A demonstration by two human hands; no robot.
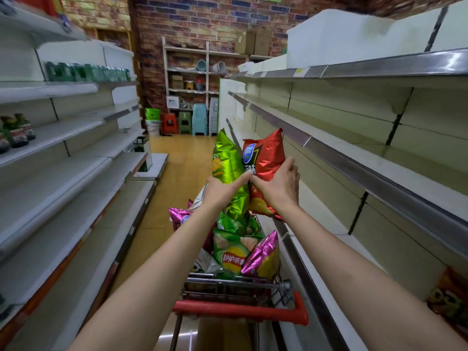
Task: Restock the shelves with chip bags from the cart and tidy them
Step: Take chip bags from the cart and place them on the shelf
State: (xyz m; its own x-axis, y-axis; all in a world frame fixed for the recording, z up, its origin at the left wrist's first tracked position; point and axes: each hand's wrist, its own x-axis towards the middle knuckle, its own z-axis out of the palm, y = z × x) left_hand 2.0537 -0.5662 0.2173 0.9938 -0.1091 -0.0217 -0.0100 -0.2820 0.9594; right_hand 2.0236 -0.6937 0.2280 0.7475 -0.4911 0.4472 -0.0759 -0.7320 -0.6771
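Hands reach forward over a red-handled wire shopping cart (240, 310) in a shop aisle. We see the right hand (278, 184) gripping a shiny red foil chip bag (266, 153), fingers curled round its right edge, held above the cart and near the grey metal shelves on the right (354, 158). The left hand (222, 188) holds a glossy green chip bag (226, 160) just left of the red one, touching it. More green and pink chip bags (243, 252) fill the cart below.

Bare right shelves (329, 138) lie open; cart (240, 310) heaped with bags blocks aisle.
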